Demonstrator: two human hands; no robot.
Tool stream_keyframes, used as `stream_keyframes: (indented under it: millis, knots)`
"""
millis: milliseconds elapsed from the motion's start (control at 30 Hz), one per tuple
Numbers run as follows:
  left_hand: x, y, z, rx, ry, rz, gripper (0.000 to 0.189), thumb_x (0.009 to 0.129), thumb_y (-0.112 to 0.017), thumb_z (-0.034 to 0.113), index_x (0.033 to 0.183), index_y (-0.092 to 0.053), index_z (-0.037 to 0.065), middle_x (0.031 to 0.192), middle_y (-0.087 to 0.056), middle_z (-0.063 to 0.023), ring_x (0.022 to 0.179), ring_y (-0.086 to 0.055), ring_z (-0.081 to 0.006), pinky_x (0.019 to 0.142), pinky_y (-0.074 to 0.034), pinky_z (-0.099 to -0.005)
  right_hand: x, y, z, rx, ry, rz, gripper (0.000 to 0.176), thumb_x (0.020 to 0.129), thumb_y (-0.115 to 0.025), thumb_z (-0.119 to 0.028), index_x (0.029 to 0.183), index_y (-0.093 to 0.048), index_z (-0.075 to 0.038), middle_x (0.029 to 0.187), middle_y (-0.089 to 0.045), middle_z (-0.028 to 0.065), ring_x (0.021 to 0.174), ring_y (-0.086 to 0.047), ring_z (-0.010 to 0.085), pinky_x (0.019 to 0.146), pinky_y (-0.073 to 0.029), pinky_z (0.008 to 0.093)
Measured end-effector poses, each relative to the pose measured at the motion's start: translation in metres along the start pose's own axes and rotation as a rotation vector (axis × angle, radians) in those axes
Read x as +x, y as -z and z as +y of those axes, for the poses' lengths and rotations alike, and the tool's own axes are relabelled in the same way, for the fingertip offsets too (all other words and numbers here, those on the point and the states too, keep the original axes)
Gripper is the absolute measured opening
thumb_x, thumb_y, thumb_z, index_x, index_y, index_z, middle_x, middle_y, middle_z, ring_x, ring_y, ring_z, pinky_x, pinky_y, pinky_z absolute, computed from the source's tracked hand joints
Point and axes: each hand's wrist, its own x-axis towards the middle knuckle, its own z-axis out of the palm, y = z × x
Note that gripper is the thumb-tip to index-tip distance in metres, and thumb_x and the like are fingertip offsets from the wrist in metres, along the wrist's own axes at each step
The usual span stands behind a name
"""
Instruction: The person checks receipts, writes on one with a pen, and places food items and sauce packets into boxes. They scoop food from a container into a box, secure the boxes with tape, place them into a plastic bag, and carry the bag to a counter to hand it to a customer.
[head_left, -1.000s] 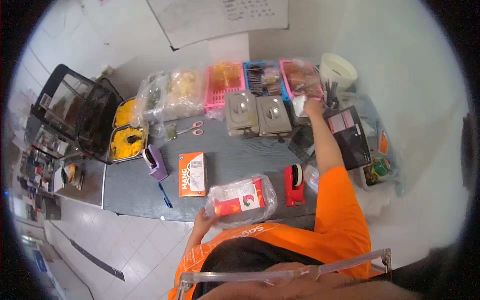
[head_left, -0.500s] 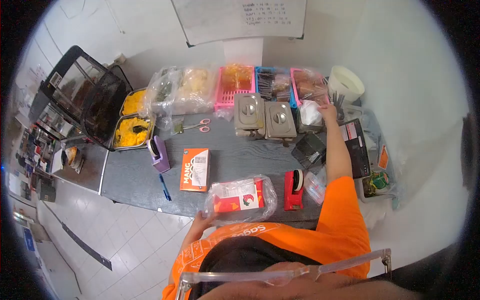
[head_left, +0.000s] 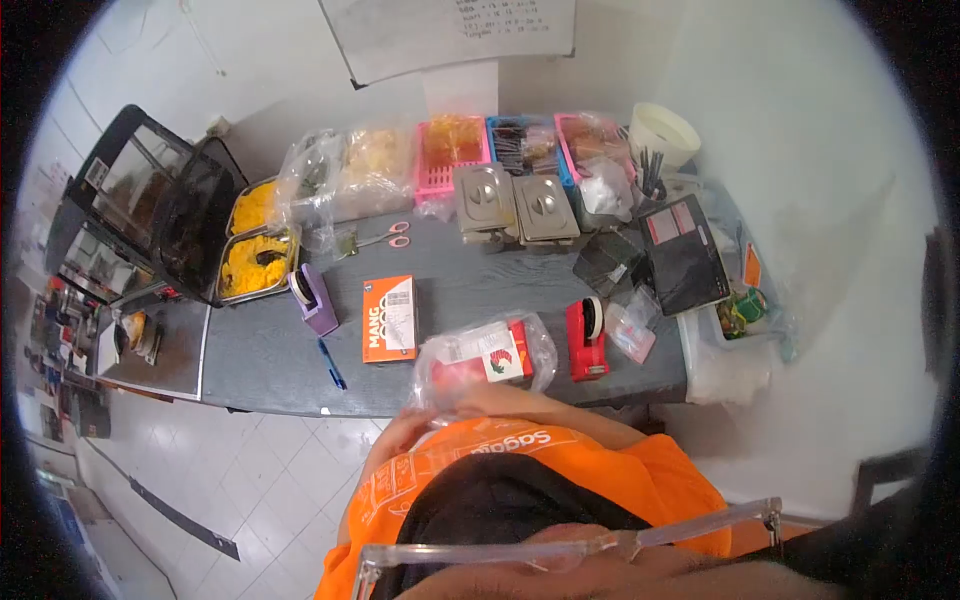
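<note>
Head view, looking down on a dark counter (head_left: 460,290). At its near edge, close to the body: a clear bag (head_left: 487,362) with a red box inside, lying flat. Left hand (head_left: 403,432) against the bag's near left corner, fingers bent, grip impossible to tell. Right hand (head_left: 458,388) mostly hidden at the plastic, forearm along the near edge; open or closed, cannot tell. Just left of the bag, an orange box (head_left: 388,318); further left a blue pen (head_left: 331,363) and a purple tape dispenser (head_left: 315,300). Just right of the bag, a red tape dispenser (head_left: 586,340), then a small plastic pouch (head_left: 632,330). Bare counter beyond the bag as far as two lidded steel pans (head_left: 483,195), with scissors (head_left: 385,238) to their left. Behind those, crowding the wall: pink baskets (head_left: 450,160), clear sacks (head_left: 350,175), a white bucket (head_left: 663,130). Yellow food trays (head_left: 250,265) and a glass case (head_left: 150,210) closing off the left end; a black tablet (head_left: 685,262) at the right end
</note>
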Motion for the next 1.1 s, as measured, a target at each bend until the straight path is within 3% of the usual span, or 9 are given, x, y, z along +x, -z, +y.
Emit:
stream_keyframes:
  millis: [200, 267, 333, 533, 800, 867, 933, 1033, 1100]
  knots:
    - [0.02, 0.046, -0.011, 0.22, -0.049, 0.156, 0.03, 0.079, -0.058, 0.017, 0.102, -0.053, -0.002, 0.095, -0.059, -0.0118, 0.082, -0.057, -0.0187, 0.076, -0.044, -0.0296, -0.053, 0.011, -0.017, -0.063, -0.353, 0.312, 0.031, 0.083, -0.048, -0.029, 0.083, -0.058, 0.001, 0.079, -0.058, 0.0182, 0.08, -0.055, 0.0336, 0.072, -0.041, 0.0416]
    - [0.019, 0.039, 0.0, 0.381, -0.087, 0.272, 0.03, 0.079, -0.058, 0.017, 0.101, -0.053, -0.001, 0.093, -0.059, -0.012, 0.08, -0.057, -0.018, 0.072, -0.044, -0.0289, -0.067, 0.013, -0.003, 0.17, -0.455, 0.701, 0.029, 0.079, -0.054, -0.028, 0.083, -0.058, 0.001, 0.079, -0.058, 0.0191, 0.079, -0.055, 0.0339, 0.071, -0.042, 0.0413]
    - [0.015, 0.013, 0.02, 0.883, -0.48, 0.587, 0.026, 0.078, -0.06, 0.018, 0.095, -0.055, -0.002, 0.083, -0.06, -0.0101, 0.072, -0.055, -0.0158, 0.065, -0.043, -0.0271, -0.076, 0.028, -0.013, -0.546, -0.434, 1.135, 0.028, 0.073, -0.061, -0.026, 0.083, -0.058, 0.0, 0.079, -0.058, 0.0189, 0.075, -0.056, 0.0327, 0.067, -0.044, 0.0385]
    - [0.039, 0.013, 0.052, 0.867, -0.608, 0.377, 0.017, 0.079, -0.059, 0.016, 0.083, -0.057, -0.001, 0.072, -0.059, -0.0042, 0.067, -0.053, -0.0112, 0.06, -0.042, -0.0242, -0.077, 0.034, 0.085, -0.025, -0.674, 0.891, 0.026, 0.07, -0.065, -0.021, 0.082, -0.059, 0.001, 0.075, -0.058, 0.0116, 0.068, -0.055, 0.0185, 0.06, -0.043, 0.0306]
    - [-0.031, -0.072, 0.142, 0.384, -0.739, 0.218, 0.012, 0.084, -0.052, 0.011, 0.082, -0.057, -0.001, 0.075, -0.06, -0.0039, 0.064, -0.057, -0.01, 0.055, -0.044, -0.0226, -0.096, 0.123, -0.022, 0.26, -0.319, 1.159, 0.031, 0.075, -0.061, -0.024, 0.094, -0.055, 0.0, 0.085, -0.061, 0.0129, 0.078, -0.058, 0.023, 0.071, -0.045, 0.0337]
    - [-0.035, -0.08, 0.139, 0.431, -0.703, 0.224, 0.013, 0.084, -0.052, 0.011, 0.083, -0.057, -0.002, 0.075, -0.06, -0.0046, 0.063, -0.057, -0.0098, 0.054, -0.045, -0.022, -0.085, 0.108, -0.031, -0.371, -0.638, 1.046, 0.05, 0.075, -0.062, -0.028, 0.11, -0.044, 0.003, 0.089, -0.06, 0.0166, 0.084, -0.058, 0.0281, 0.077, -0.043, 0.038]
    - [-0.035, -0.079, 0.134, 0.414, -0.681, 0.172, 0.014, 0.085, -0.052, 0.01, 0.086, -0.057, -0.003, 0.075, -0.06, -0.0056, 0.06, -0.057, -0.01, 0.053, -0.045, -0.0206, -0.075, 0.082, -0.016, -0.09, -0.833, 0.815, 0.067, 0.074, -0.063, -0.028, 0.121, -0.029, 0.004, 0.095, -0.057, 0.0195, 0.093, -0.055, 0.0329, 0.083, -0.04, 0.0407]
    - [-0.041, -0.07, 0.139, 0.446, -0.728, 0.177, 0.016, 0.085, -0.052, 0.011, 0.089, -0.057, -0.003, 0.078, -0.061, -0.0074, 0.067, -0.058, -0.0121, 0.06, -0.046, -0.0232, -0.073, 0.063, 0.012, 0.179, -0.574, 0.666, 0.067, 0.072, -0.065, -0.02, 0.124, -0.027, 0.0, 0.093, -0.057, 0.016, 0.089, -0.056, 0.0292, 0.08, -0.042, 0.0392]
    - [-0.043, -0.064, 0.141, 0.479, -0.807, 0.194, 0.016, 0.085, -0.051, 0.011, 0.09, -0.057, -0.003, 0.079, -0.062, -0.0077, 0.07, -0.058, -0.013, 0.063, -0.046, -0.0242, -0.078, 0.079, 0.009, 0.577, -0.289, 0.987, 0.061, 0.072, -0.064, -0.009, 0.123, -0.031, -0.007, 0.078, -0.056, 0.0054, 0.067, -0.054, 0.0131, 0.056, -0.044, 0.0248]
